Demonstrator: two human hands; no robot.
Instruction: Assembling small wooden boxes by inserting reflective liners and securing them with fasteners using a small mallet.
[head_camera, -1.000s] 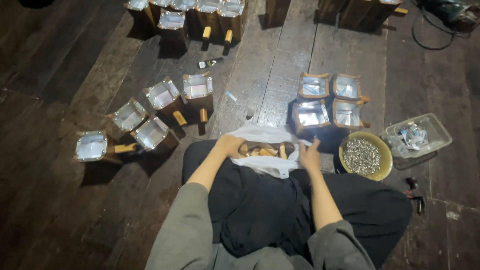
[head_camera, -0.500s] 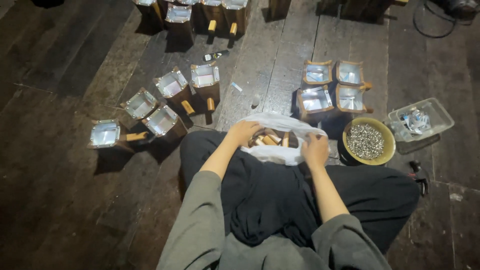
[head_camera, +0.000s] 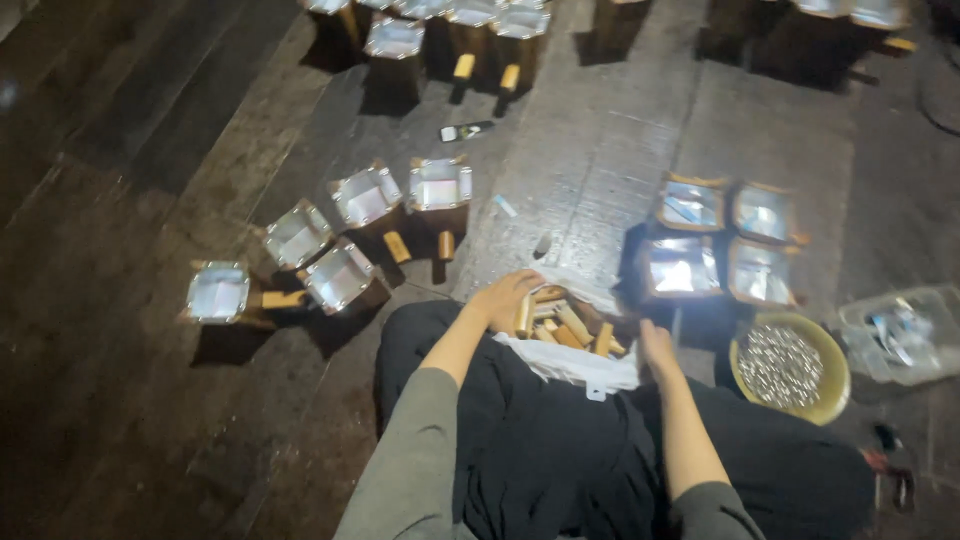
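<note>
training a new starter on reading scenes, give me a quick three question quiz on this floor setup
1. True or false: the left hand is in the white plastic bag of short wooden pieces.
2. What lies right of the person's knee? A) yellow bowl of small silvery parts B) a red bucket C) a stack of plates
3. How many foil-lined wooden boxes form the tight cluster beside the right hand?

Key
1. True.
2. A, the yellow bowl.
3. Four, the cluster in two rows of two.
</note>
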